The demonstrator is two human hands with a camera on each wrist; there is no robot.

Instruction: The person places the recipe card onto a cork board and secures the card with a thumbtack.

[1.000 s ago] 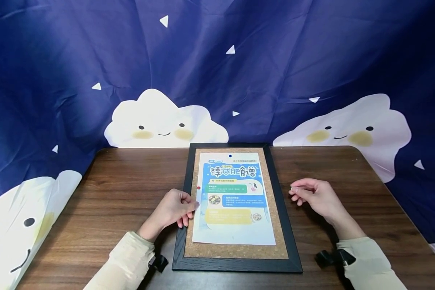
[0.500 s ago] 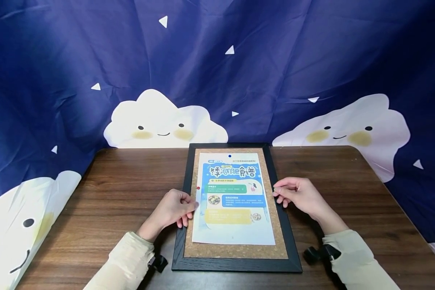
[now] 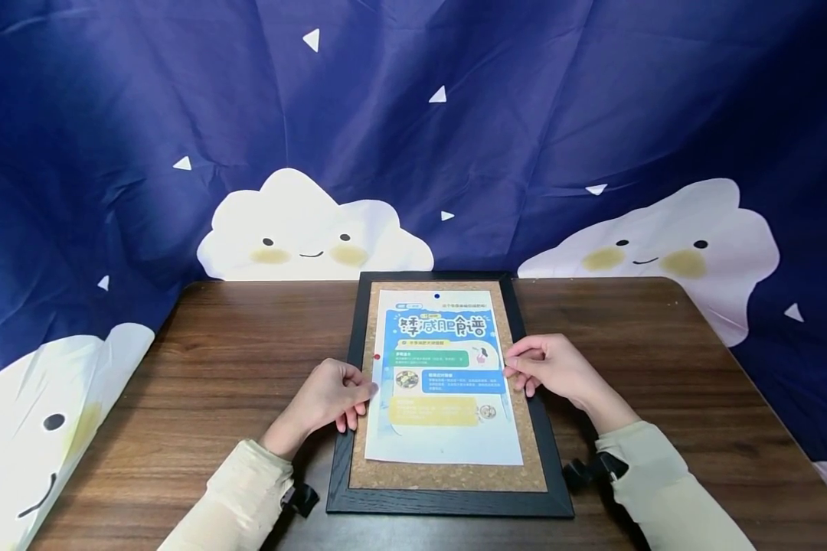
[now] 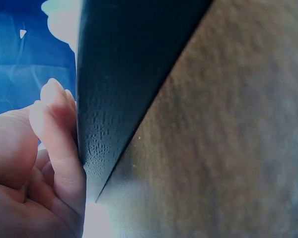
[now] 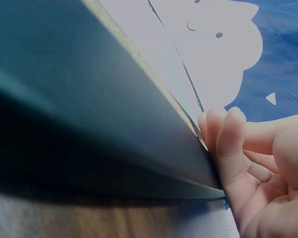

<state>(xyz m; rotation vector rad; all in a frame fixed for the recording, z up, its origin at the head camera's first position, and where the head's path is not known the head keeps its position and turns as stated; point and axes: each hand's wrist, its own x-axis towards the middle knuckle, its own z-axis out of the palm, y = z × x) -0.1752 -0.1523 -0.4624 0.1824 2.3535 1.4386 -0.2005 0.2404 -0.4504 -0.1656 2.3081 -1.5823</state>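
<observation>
A printed sheet [image 3: 448, 444] with coloured panels and Chinese lettering lies on a black-framed cork board [image 3: 534, 471]. One blue pushpin [image 3: 437, 296] sits at its top edge and a red pushpin [image 3: 377, 357] at its left edge. My left hand [image 3: 332, 394] rests over the board's left side, thumb at the paper's left edge. In the left wrist view its fingers lie against the black frame [image 4: 119, 64]. At the paper's right edge is my right hand [image 3: 547, 367], thumb and forefinger brought together; whatever may be between their tips is hidden.
Under the board is a dark brown wooden table [image 3: 248, 329] with rounded far corners. Behind it hangs a blue cloth [image 3: 400, 115] with white clouds and triangles. Black wrist mounts [image 3: 302, 499] stick out from both pale sleeves [image 3: 237, 490].
My right hand has moved left, from the table beside the board, across the right frame bar to the paper's right edge. The left hand, board and sheet have stayed put.
</observation>
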